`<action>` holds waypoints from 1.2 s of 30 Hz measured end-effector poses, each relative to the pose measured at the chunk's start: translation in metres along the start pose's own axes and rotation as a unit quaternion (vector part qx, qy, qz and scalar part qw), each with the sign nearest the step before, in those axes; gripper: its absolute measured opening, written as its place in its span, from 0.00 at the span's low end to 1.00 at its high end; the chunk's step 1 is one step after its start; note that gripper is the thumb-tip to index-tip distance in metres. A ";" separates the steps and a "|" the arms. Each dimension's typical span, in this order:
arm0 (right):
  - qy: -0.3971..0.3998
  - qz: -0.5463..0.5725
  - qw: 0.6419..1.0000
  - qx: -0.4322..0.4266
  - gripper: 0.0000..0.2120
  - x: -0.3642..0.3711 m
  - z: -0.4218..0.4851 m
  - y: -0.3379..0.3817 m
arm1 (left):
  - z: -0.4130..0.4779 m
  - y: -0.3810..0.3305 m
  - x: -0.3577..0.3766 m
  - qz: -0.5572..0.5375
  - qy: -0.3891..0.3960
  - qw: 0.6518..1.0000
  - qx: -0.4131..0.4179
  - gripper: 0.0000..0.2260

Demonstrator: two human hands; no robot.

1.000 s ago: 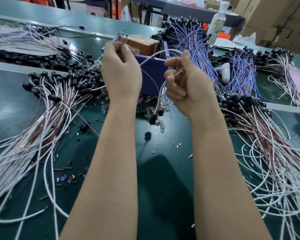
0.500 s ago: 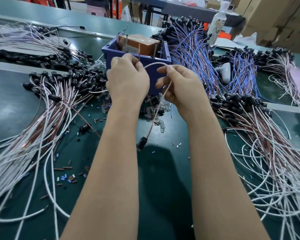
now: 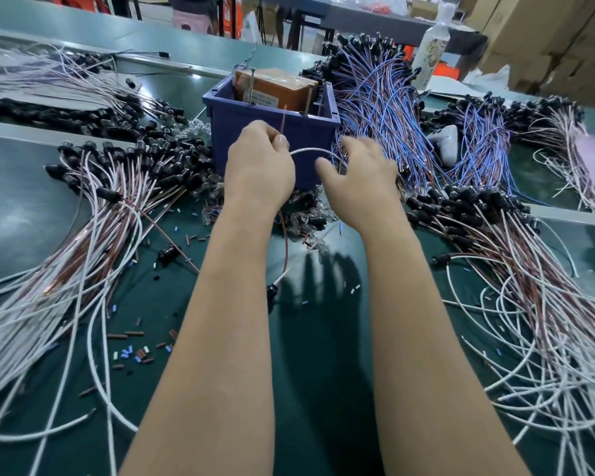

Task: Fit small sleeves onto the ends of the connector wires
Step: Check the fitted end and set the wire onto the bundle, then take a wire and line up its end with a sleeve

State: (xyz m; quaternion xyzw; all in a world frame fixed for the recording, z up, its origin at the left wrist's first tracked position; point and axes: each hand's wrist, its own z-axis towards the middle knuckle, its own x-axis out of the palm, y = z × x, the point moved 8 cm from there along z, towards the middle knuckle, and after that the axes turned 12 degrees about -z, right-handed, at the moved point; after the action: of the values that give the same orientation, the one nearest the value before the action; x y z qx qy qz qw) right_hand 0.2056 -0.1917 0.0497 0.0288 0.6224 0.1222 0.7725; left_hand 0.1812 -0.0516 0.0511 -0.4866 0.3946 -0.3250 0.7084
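Left hand (image 3: 260, 163) pinches a thin red wire (image 3: 283, 120), fingers curled round it, bare tip poking up above the thumb. Right hand (image 3: 358, 171) is loose with fingers spread, gripping nothing that I can confirm. A white wire (image 3: 308, 151) arcs from the left hand's grip over to the right fingers; contact there is too small to tell. Nearest on the green mat (image 3: 323, 389) are scattered loose sleeves (image 3: 131, 353), red, blue and white, left of the left forearm. Further in, the black connector plug (image 3: 272, 293) hangs low below the left hand, on or just above the mat, and both wires run up from it. Left pile (image 3: 110, 207) and right pile (image 3: 488, 235) of white and red leads flank the hands. Just beyond the hands sits a blue bin (image 3: 272, 121) with a brown block (image 3: 272, 87) inside. Right of the bin is a blue-wire bundle (image 3: 375, 97), with a bottle (image 3: 433, 46) at the back. My read of the step: one lead is picked and its red end presented, sleeve not yet on, since none shows at the tip or in the right fingers. Next move likely calls for the right hand to fetch one small sleeve and pinch it end-on. It then lines the bore up with the red tip and slides it down while the left holds the wire stiff close to the end. Then the same for the white end.
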 end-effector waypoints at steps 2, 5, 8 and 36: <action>-0.030 0.016 0.996 -0.081 0.22 -0.007 -0.002 0.021 | -0.001 -0.003 0.001 0.008 0.004 1.000 0.014 0.09; -0.032 0.113 0.985 -0.126 0.13 -0.009 -0.009 0.034 | -0.001 -0.004 -0.001 0.001 0.001 1.000 0.022 0.09; -0.041 0.177 0.976 -0.121 0.08 -0.014 -0.014 0.033 | 0.002 0.002 -0.006 -0.023 -0.017 1.000 0.002 0.09; 0.199 0.250 0.947 -0.046 0.10 0.041 -0.015 0.023 | -0.006 0.033 0.027 -0.366 0.053 0.915 -0.161 0.10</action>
State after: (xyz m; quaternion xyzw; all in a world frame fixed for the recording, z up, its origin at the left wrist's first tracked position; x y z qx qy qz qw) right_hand 0.1959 -0.1615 0.0115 0.1227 0.7300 0.3431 0.5782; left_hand 0.1909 -0.0667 0.0123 -0.6868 0.2725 -0.5186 0.4301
